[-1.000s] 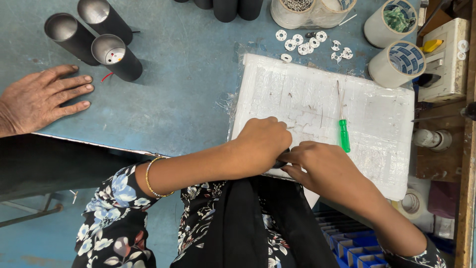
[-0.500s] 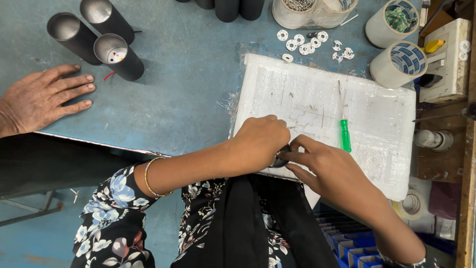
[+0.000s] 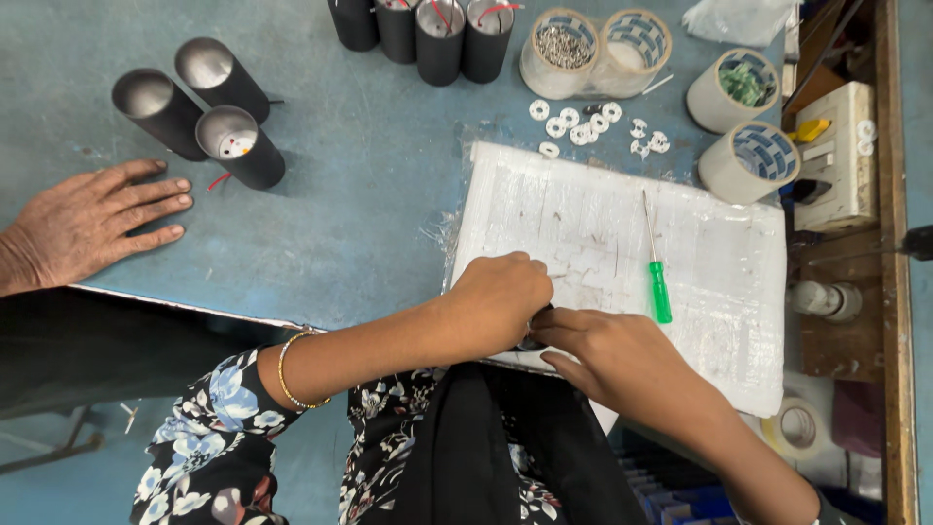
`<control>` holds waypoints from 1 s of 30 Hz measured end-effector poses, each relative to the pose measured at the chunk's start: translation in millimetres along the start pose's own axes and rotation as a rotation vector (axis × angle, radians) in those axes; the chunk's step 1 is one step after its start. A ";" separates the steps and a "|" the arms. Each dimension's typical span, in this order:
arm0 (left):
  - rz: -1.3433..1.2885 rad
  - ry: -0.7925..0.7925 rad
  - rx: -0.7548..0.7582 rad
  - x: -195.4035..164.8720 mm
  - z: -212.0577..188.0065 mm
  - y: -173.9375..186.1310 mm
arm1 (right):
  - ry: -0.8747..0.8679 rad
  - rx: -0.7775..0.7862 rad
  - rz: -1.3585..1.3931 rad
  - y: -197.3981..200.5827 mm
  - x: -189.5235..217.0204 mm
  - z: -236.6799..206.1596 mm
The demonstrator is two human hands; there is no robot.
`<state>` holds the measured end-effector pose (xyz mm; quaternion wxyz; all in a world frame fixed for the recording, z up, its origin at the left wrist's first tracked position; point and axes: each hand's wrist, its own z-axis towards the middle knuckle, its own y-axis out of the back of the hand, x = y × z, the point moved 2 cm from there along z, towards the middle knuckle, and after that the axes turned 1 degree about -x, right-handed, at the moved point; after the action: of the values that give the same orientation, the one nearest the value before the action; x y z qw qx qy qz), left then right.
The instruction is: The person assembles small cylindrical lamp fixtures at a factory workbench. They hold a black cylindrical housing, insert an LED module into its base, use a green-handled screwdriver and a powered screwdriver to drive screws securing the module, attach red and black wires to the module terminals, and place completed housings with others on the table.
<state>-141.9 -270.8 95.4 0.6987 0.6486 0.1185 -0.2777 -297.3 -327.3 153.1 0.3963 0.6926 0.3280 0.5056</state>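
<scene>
Dark small part [image 3: 532, 342], mostly hidden, pinched between left hand [image 3: 501, 301] and right hand [image 3: 607, 355].

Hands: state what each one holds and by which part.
The left hand and right hand meet on a small dark thing at the white board's near edge; it is mostly hidden, so the hold cannot be told.

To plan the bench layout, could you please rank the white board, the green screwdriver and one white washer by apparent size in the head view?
1. White board, by far largest.
2. Green screwdriver.
3. White washer, smallest.
</scene>
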 end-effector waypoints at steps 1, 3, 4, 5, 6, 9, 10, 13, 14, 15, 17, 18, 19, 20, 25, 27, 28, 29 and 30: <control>0.000 -0.009 -0.003 0.1 0.0 0.6 | -0.002 0.005 0.002 0.3 -0.2 1.2; -0.016 0.000 -0.001 -0.4 -1.8 2.7 | -0.026 0.024 0.009 0.2 -1.1 2.8; -0.025 0.004 0.000 -1.6 -2.1 4.0 | -0.038 0.035 0.013 -0.3 -1.6 3.2; 0.005 0.020 0.003 -3.6 -2.3 5.1 | -0.046 0.032 0.016 -0.8 -2.0 3.3; 0.033 0.036 0.007 -6.1 -2.8 6.2 | -0.054 0.030 0.020 -1.8 -2.5 2.9; 0.109 0.110 0.074 -15.0 -2.1 8.1 | -0.100 0.056 0.015 -6.1 -3.9 1.0; 0.132 0.139 0.104 -20.2 -1.2 6.5 | -0.119 0.071 0.010 -8.3 -4.2 -1.1; 0.265 0.150 0.180 -32.8 4.1 2.9 | -0.112 0.046 -0.050 -12.7 -5.1 -3.6; 0.256 0.148 0.197 -33.7 5.8 2.4 | -0.111 0.042 -0.047 -14.0 -5.8 -4.7; 0.247 0.147 0.213 -34.0 7.3 1.7 | -0.108 0.037 -0.045 -15.0 -6.7 -6.0; 0.241 0.150 0.233 -33.7 9.4 -0.6 | -0.107 0.027 -0.043 -16.5 -8.7 -8.5; 0.244 0.152 0.237 -33.1 10.5 -2.0 | -0.109 0.022 -0.044 -17.0 -9.7 -9.8; 0.246 0.154 0.241 -32.3 11.4 -3.8 | -0.111 0.017 -0.043 -17.3 -10.3 -10.8; 0.236 0.140 0.235 -32.0 12.5 -6.0 | -0.116 0.008 -0.045 -17.2 -11.0 -11.7; 0.168 0.042 0.091 -24.0 18.1 -9.2 | -0.112 -0.050 -0.038 -13.6 -12.3 -12.4; 0.116 0.044 0.135 -18.0 20.9 -10.6 | -0.153 -0.009 -0.025 -12.6 -13.5 -13.0; 0.089 0.041 0.157 -15.6 23.0 -11.8 | -0.176 0.010 -0.020 -12.2 -14.2 -13.3; 0.086 0.037 0.146 -14.7 24.9 -13.0 | -0.162 0.001 -0.013 -11.4 -14.3 -13.7; 0.082 0.031 0.138 -13.9 26.4 -14.2 | -0.149 -0.009 -0.005 -10.6 -14.1 -14.3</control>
<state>-166.1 -293.2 94.2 0.6614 0.7037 0.0833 -0.2460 -315.4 -331.2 140.0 0.4239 0.7259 0.2972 0.4529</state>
